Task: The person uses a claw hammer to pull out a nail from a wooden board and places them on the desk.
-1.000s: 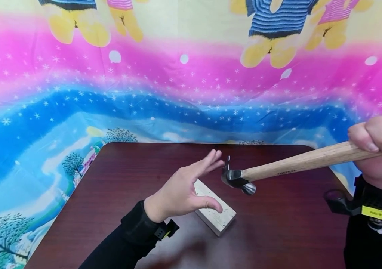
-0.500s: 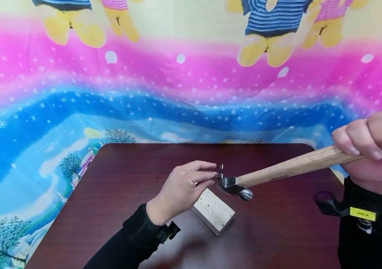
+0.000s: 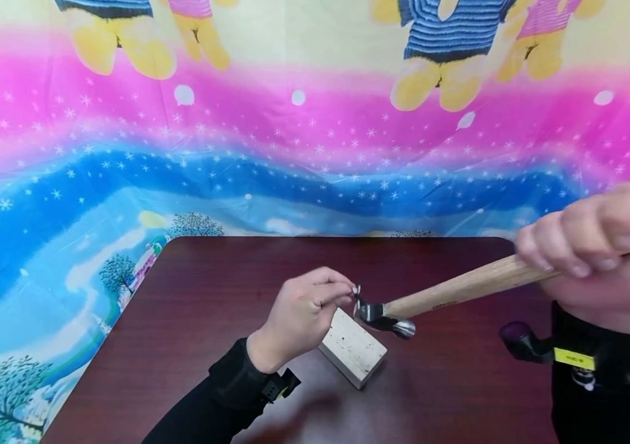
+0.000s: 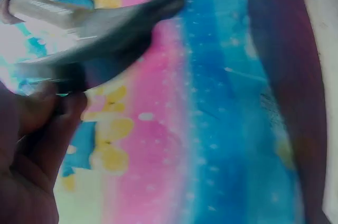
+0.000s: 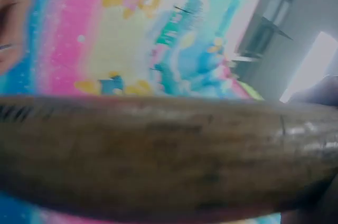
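Note:
My right hand [image 3: 598,246] grips the pale wooden handle of a claw hammer [image 3: 459,288], held in the air on the right. Its dark metal head points left, with the claw raised toward my left hand [image 3: 298,317]. The thumb and fingers of that hand are brought together at the claw's tip; I cannot tell whether something small sits between them. In the left wrist view the hammer head [image 4: 116,39] is blurred above the pinched fingers. The handle [image 5: 158,155] fills the right wrist view. Below the hands a light wooden block [image 3: 354,348] with small dark marks lies on the table.
The dark reddish-brown table [image 3: 209,283] has rounded far corners. A patterned cloth [image 3: 293,148] in pink, blue and yellow hangs behind it. Black wrist straps with cameras [image 3: 526,342] are on both wrists.
My left hand has gone from spread fingers to a pinch at the hammer's claw. My right hand and the hammer have moved left, the head slightly lower. The block has stayed put.

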`<action>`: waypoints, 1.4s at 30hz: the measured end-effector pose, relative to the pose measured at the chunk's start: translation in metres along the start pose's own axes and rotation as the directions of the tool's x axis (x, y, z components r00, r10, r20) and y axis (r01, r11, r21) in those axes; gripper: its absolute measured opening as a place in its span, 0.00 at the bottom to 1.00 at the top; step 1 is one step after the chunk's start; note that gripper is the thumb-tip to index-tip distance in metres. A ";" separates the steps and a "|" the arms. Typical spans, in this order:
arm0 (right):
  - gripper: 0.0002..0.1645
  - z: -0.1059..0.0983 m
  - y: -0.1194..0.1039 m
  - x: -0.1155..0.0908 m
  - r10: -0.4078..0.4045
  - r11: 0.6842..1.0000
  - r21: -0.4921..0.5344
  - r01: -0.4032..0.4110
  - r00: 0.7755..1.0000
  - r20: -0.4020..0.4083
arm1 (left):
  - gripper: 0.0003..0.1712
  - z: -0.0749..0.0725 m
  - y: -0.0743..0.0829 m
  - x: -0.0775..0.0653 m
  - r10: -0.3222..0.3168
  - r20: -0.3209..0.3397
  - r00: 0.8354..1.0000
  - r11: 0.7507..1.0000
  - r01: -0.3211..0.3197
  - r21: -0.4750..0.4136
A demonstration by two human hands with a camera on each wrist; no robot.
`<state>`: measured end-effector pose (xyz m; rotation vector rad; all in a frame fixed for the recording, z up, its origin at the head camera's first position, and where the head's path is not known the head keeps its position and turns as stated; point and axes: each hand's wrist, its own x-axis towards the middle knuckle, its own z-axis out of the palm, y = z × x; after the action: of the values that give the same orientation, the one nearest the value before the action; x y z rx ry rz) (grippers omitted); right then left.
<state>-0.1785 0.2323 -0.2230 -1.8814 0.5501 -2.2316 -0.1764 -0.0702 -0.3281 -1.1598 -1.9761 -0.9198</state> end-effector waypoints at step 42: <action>0.33 -0.024 -0.002 -0.043 0.192 0.973 -0.098 -0.210 0.967 -0.168 | 0.09 -0.162 -0.031 -0.183 -0.938 0.258 0.230 0.338 0.769 0.542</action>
<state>-0.1938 0.2538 -0.2647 -1.6219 0.8714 -2.2685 -0.1029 -0.2951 -0.3973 0.1019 -3.2284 -0.7155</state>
